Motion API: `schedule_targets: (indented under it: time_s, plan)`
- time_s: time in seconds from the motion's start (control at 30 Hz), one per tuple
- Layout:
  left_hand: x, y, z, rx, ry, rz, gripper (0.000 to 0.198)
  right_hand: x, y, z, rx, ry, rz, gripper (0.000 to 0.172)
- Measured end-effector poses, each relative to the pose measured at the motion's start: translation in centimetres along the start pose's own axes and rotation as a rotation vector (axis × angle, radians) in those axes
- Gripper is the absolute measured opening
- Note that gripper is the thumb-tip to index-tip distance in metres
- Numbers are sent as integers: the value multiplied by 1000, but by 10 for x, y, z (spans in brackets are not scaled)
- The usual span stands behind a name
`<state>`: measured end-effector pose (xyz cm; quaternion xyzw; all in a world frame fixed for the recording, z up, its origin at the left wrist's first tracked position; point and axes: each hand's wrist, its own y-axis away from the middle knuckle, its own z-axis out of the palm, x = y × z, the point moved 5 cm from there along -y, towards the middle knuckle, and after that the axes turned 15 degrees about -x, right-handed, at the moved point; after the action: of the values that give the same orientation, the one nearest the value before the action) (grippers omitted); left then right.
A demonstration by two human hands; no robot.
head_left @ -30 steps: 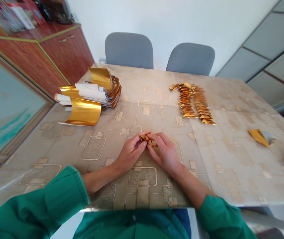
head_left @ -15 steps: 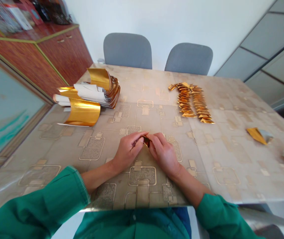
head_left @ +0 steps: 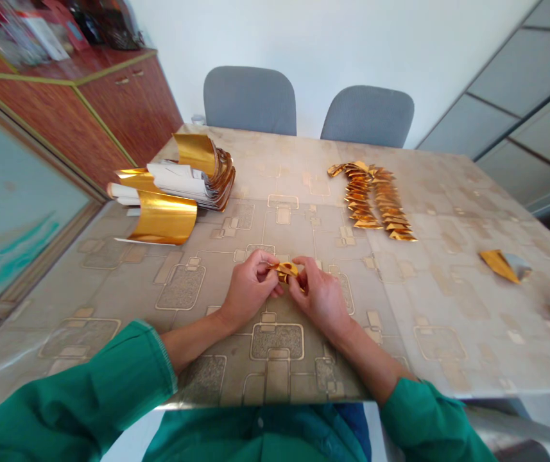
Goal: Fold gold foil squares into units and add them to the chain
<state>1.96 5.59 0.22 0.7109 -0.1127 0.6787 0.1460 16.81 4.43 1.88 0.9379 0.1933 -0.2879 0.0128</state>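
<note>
While your left hand (head_left: 250, 289) and right hand (head_left: 320, 298) pinch a small folded gold-foil piece (head_left: 287, 271) between their fingertips, set back from the table's near edge (head_left: 265, 405), open tabletop lies around them, with the gold-foil paper stack (head_left: 173, 192) well left and the row of folded gold pieces (head_left: 375, 202) well ahead

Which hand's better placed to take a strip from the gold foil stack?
Left, probably. The left hand is on the same side as the gold foil stack and nearer it than the right hand. Both hands are pinching the folded gold foil piece, so the left would have to release it first.
</note>
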Motion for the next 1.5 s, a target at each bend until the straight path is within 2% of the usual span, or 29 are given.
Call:
schedule_targets:
  time_s: [0.17, 0.3, 0.53, 0.93, 1.13, 1.33, 1.5]
  plan:
    - [-2, 0, 4, -82, -161, -4, 11, -1, 0, -3, 91, 32, -57, 18]
    - [-1, 0, 6, -123, -212, 0, 12, -1, -1, -4, 87, 20, -96, 17]
    - [-3, 1, 4, -69, -215, 0, 11, 1, -1, -4, 98, 27, -85, 21]
    - [-2, 2, 5, -85, -249, 2, 12, 3, -2, -2, 76, 76, -11, 17]
    - [0, 1, 6, -100, -323, 34, 15, 6, -1, -5, 72, 16, 23, 17]
    - [-4, 1, 4, -85, -275, -4, 15, 2, -1, -2, 58, 97, 20, 15]
    - [-4, 0, 4, -79, -333, 9, 16, 4, -2, -1, 29, 77, 75, 15]
